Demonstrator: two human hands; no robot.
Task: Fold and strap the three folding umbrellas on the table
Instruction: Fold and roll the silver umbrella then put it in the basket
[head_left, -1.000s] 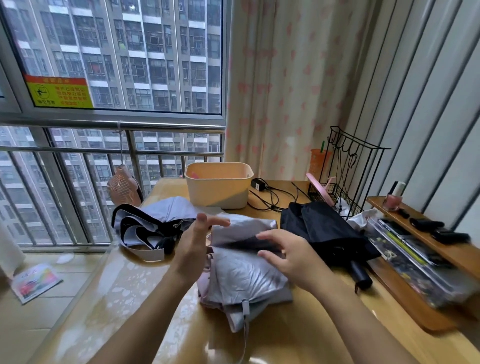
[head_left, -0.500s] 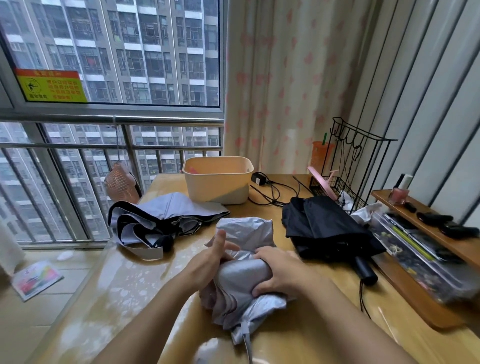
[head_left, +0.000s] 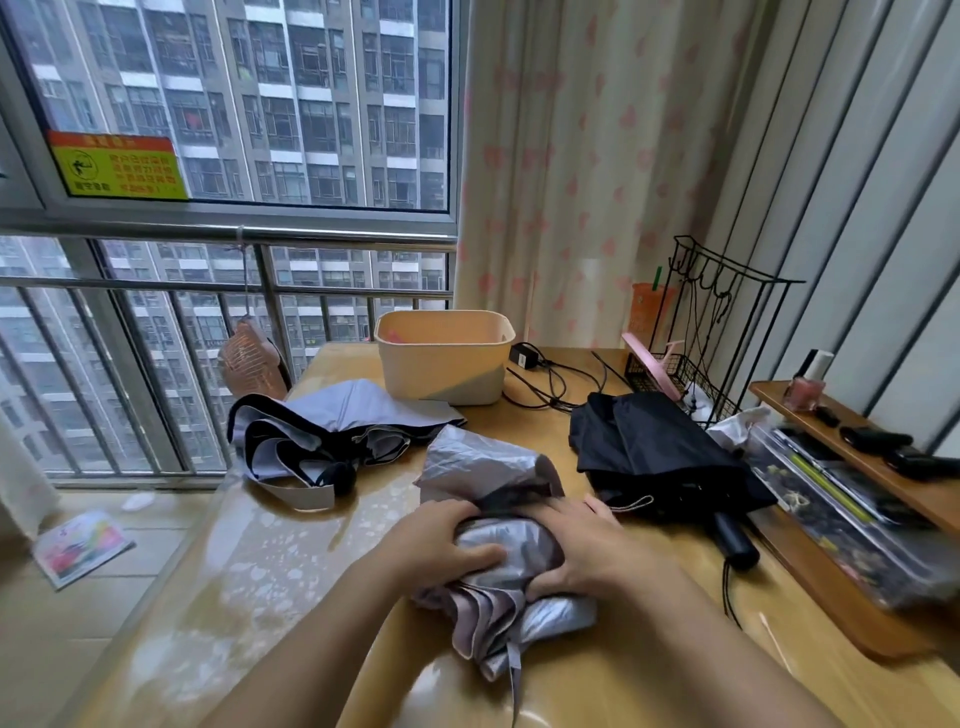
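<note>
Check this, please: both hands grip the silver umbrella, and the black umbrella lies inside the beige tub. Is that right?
No. In the head view the left hand and right hand grip the silver umbrella, but the black umbrella lies on the table to its right, outside the beige tub.

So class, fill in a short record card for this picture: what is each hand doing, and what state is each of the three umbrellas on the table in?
left hand: grips the silver umbrella from its left
right hand: grips the same umbrella from its right
silver umbrella: bunched between both hands, strap hanging loose
lilac umbrella: lies loosely spread at the table's left
black umbrella: lies loose on the right, handle toward the person
strapped so far: none, as far as visible
</note>
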